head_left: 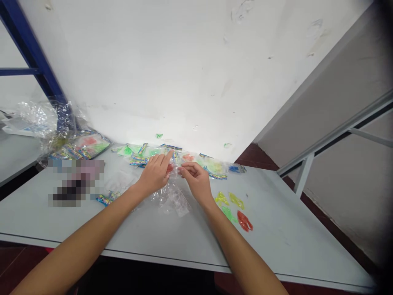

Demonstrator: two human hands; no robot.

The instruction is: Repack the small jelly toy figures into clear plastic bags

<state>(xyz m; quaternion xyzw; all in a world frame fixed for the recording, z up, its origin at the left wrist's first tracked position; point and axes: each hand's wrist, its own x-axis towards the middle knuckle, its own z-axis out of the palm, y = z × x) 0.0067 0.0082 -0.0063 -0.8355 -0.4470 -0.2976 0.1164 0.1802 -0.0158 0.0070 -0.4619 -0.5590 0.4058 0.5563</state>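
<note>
A white wall (168,73) fills most of the far side, and a pale grey worktop (172,237) stretches across in front of it. A metal frame (303,176) slants along the right, and a blue post (39,61) leans at the far left. Crumpled clear plastic (39,114) is heaped at the left end, beside a pile of packets (92,143) with bright printed tops. More packets, among them a green packet (127,150), lie in a loose row along the foot of the wall. The left hand (155,170) is over the middle of this row, its forefinger stretched out and the other fingers bent close together; how firmly they grip, I cannot tell. The right hand (196,178) faces it, thumb and forefinger pinching the edge of a clear packet (176,171), which is between the two hands. Thin clear wrapping (172,200) lies loose on the near side of the hands. A blue packet (235,168) ends the row at the right. Near the right forearm are four separate stretchy pieces: a red piece (245,221), a green piece (229,214) and two yellow pieces (236,200). Under the left thumb shows a smaller bit of red (170,168).
</note>
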